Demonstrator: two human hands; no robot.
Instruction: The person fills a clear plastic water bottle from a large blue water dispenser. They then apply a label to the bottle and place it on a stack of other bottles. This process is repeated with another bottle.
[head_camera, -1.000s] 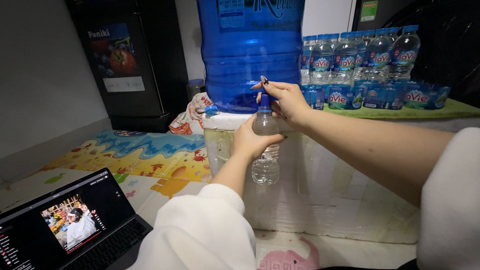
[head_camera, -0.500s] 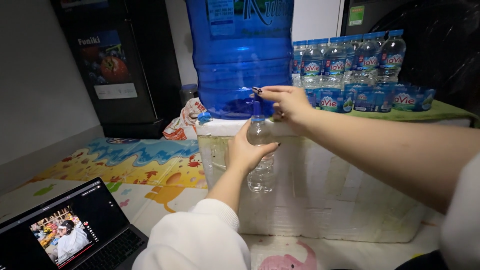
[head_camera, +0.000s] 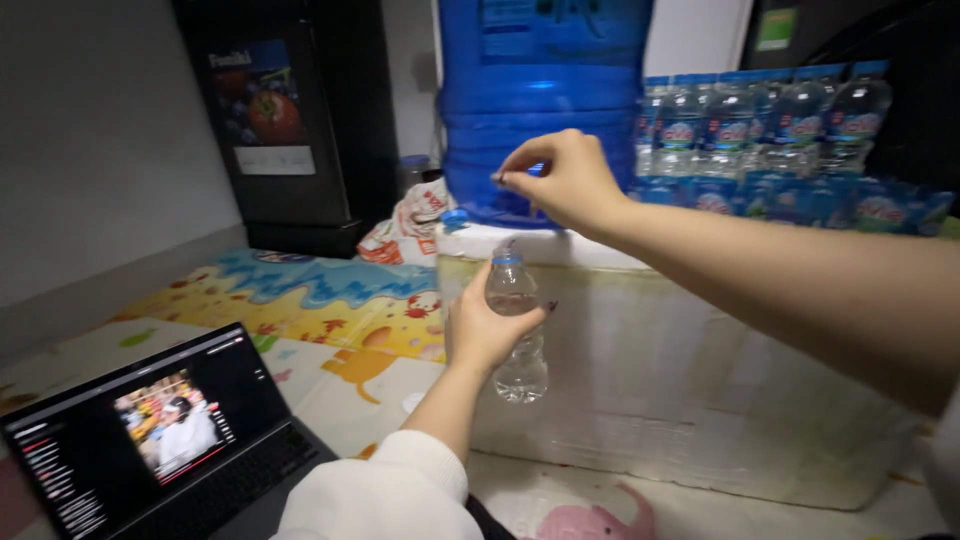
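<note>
Colourful play mat (head_camera: 300, 300) covers the floor beside a white foam box (head_camera: 680, 380), which carries a large blue water jug (head_camera: 545, 100) and a pack of small water bottles (head_camera: 780, 130). Left hand (head_camera: 485, 330) has its fingers wrapped around a small clear plastic bottle (head_camera: 515, 330), upright below the jug. Right hand (head_camera: 560, 180) pinches the jug's blue tap, fingers together. An open laptop (head_camera: 150, 440) sits lower left.

A laptop screen (head_camera: 150, 430) glows at lower left, showing a small video window. A white-and-red label (head_camera: 262, 125) sits on the dark cabinet at upper left. Shrink-wrapped bottles (head_camera: 770, 130) with blue labels stand at upper right, beneath a small green sign (head_camera: 773, 28).
</note>
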